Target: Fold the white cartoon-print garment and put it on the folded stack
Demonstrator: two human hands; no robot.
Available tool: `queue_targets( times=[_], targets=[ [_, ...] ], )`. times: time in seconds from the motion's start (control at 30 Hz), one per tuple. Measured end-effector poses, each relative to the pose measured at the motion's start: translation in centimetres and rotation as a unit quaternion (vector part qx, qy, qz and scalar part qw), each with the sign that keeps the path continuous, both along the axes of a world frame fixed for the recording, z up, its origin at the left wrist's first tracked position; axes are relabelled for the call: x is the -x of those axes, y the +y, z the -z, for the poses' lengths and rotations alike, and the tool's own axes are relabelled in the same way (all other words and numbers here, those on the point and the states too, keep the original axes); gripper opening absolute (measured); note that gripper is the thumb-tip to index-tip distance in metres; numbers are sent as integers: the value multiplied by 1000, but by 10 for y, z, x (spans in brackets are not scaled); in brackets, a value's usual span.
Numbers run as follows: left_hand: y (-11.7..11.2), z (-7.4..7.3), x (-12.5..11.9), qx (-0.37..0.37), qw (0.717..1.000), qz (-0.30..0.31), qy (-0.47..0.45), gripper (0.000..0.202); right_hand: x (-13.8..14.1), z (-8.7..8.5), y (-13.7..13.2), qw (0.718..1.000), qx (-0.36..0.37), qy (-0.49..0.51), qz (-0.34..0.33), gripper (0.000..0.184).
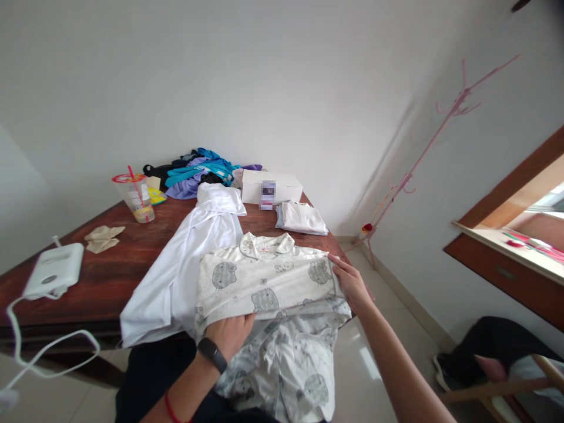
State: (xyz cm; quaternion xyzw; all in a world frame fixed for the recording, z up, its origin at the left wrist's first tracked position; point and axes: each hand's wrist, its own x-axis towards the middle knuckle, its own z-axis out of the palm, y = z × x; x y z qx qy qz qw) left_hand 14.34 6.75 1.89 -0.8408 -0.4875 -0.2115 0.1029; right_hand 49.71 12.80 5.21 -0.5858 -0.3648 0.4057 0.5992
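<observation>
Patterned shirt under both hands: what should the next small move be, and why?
Probably gather the loose patterned cloth up toward the table: it hangs bunched at the near edge, while the patterned shirt lies fairly flat toward its collar. The left hand is already at the shirt's near edge, and the right hand is at its side.

Clockwise around the view's centre: one white box (288,188) at 12 o'clock; one coat rack (434,140) at 2; two hands, the right hand (351,284) at 4 and the left hand (231,336) at 7; one collared cat-print top (264,279) at 6; one cup (134,205) at 9; one clothes pile (198,170) at 10, its pieces too tangled to count.
</observation>
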Motion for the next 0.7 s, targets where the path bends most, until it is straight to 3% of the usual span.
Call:
queue_targets(
  times=[0.1, 0.2, 0.3, 0.37, 0.43, 0.5, 0.57, 0.63, 0.7],
  targets=[
    [-4, 0, 1, 7, 1000, 8, -21, 37, -2, 7, 0, 999, 32, -29, 12, 57],
    [-12, 7, 5, 44, 997, 55, -9, 45, -4, 12, 0, 997, 32, -73, 18, 58],
    [-23, 15, 9, 76, 995, 65, 4, 44, -8, 10, -1, 992, 30, -124, 8, 62],
    [-32, 12, 10, 105, 992, 64, -3, 45, -11, 6, -3, 979, 28, -201, 14, 60],
    [-43, -3, 12, 144, 986, 80, -19, 54, -14, 3, -7, 950, 23, -312, 23, 52],
    [-52, -30, 17, 197, 970, 130, -51, 61, -16, 1, -11, 909, 28, -415, 27, 45],
    [-54, -61, 25, 261, 936, 204, -117, 43, -17, 3, -14, 881, 43, -471, 28, 43],
    [-42, -87, 35, 291, 913, 170, -229, 34, -18, 5, -16, 870, 54, -488, 33, 43],
    [-15, -100, 48, 247, 917, 92, -299, 36, -18, 8, -15, 869, 55, -490, 35, 43]
  ],
)
